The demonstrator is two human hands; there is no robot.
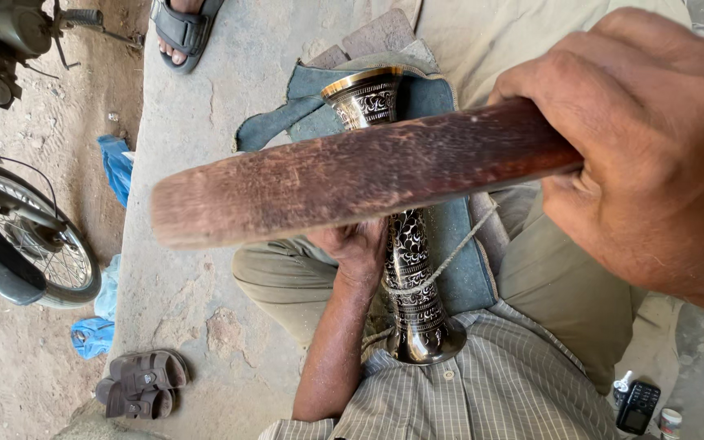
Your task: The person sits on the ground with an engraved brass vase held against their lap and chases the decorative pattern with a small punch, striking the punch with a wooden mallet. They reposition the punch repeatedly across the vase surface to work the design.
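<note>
My right hand [649, 155] is raised close to the camera, closed around a thick reddish-brown wooden stick [352, 179] that stretches left across the view. Below it lies an engraved black-and-silver metal vase [411, 269] with a gold rim, resting lengthwise on a blue-grey cloth [450, 236] over my lap, its flared base against my checked shirt. A thin cord loops around the vase's stem. My left hand [356, 244] presses against the vase's left side, partly hidden by the stick; what its fingers pinch I cannot tell.
I sit on a concrete slab [197, 269]. A motorcycle wheel [30, 244] stands on the dirt at left, brown sandals [142, 383] lie below, and another person's sandalled foot [182, 31] is at top. A black handset [639, 406] and small bottles sit at lower right.
</note>
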